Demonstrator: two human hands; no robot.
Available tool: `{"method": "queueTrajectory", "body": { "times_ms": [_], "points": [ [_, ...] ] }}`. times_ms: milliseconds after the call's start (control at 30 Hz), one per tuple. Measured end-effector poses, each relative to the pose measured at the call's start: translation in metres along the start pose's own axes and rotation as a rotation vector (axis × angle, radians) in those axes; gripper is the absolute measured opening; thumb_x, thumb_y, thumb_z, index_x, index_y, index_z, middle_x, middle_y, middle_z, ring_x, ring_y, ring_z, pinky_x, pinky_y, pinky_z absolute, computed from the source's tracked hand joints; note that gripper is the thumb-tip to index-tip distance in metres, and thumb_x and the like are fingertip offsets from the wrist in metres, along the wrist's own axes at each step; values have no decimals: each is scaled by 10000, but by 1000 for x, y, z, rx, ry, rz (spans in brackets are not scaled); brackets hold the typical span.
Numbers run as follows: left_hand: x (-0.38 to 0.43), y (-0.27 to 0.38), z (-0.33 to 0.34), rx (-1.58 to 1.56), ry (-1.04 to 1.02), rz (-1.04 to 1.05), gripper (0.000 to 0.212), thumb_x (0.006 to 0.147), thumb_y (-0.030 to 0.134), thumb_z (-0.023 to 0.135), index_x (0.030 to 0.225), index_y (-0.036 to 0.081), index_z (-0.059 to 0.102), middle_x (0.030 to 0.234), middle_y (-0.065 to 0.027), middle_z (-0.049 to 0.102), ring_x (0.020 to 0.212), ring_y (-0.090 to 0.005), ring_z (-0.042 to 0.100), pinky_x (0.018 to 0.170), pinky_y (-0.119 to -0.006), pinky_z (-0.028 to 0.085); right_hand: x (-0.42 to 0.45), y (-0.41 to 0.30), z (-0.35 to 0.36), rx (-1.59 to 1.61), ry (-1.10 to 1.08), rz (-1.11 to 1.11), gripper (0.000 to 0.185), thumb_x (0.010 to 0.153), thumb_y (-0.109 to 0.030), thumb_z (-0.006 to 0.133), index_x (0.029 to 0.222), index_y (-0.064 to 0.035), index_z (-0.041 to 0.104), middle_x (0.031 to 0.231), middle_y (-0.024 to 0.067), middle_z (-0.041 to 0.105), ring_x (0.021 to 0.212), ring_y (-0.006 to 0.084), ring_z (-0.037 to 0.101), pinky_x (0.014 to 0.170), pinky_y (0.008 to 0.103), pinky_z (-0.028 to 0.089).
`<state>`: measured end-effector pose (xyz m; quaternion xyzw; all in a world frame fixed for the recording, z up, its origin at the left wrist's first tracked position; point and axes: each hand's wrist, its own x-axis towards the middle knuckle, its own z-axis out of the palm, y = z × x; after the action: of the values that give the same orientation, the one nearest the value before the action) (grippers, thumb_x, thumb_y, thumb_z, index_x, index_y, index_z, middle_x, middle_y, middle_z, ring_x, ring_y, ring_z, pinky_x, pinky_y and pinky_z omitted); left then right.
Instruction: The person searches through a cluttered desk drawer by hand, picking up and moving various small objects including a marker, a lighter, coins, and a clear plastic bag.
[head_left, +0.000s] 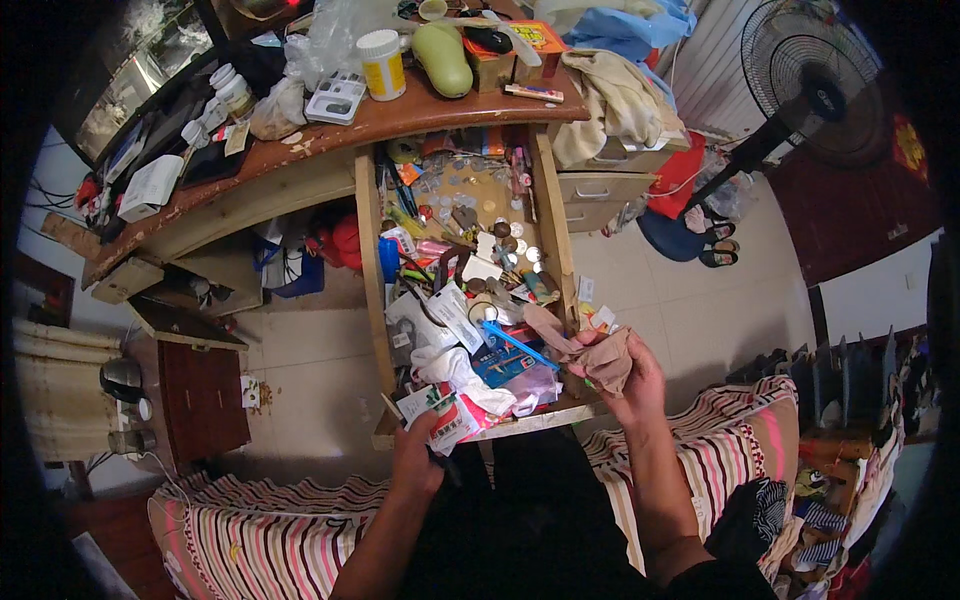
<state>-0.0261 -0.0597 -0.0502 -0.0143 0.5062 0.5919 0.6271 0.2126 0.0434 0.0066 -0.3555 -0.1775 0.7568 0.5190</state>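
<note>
An open wooden drawer full of small items juts from the desk. At its near left corner my left hand grips printed packets, a thin stick beside them. My right hand holds a crumpled brownish-pink cloth over the near right edge, one end trailing into the drawer. Between the hands lie a white cloth, a blue plastic stick and a blue card. Farther in are coins, a blue cap-like item and white packets.
The worn desk top holds a white jar, a green gourd-like object, an orange box and bottles. A standing fan and shoes are at the right. Striped fabric covers the seat around me.
</note>
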Motion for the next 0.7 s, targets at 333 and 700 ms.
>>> {"method": "queueTrajectory", "body": {
  "times_ms": [333,700],
  "points": [
    [0,-2,-2,-34,-5,28,279,797,152,502,1047,31,482,866,-83,596,686,-183,600,510,-295,496,-10,64,36,-836,-414,-34,228,867,-174,454,1001,-3,524,985,108,566,874,192,543,768,297,428],
    [-1,6,-25,-209,86,73,309,780,96,480,1080,25,461,961,-87,572,841,-204,582,715,-342,502,46,47,68,-1608,-312,-820,233,801,-166,533,1002,-50,558,958,133,580,880,324,536,772,375,432]
  ]
}}
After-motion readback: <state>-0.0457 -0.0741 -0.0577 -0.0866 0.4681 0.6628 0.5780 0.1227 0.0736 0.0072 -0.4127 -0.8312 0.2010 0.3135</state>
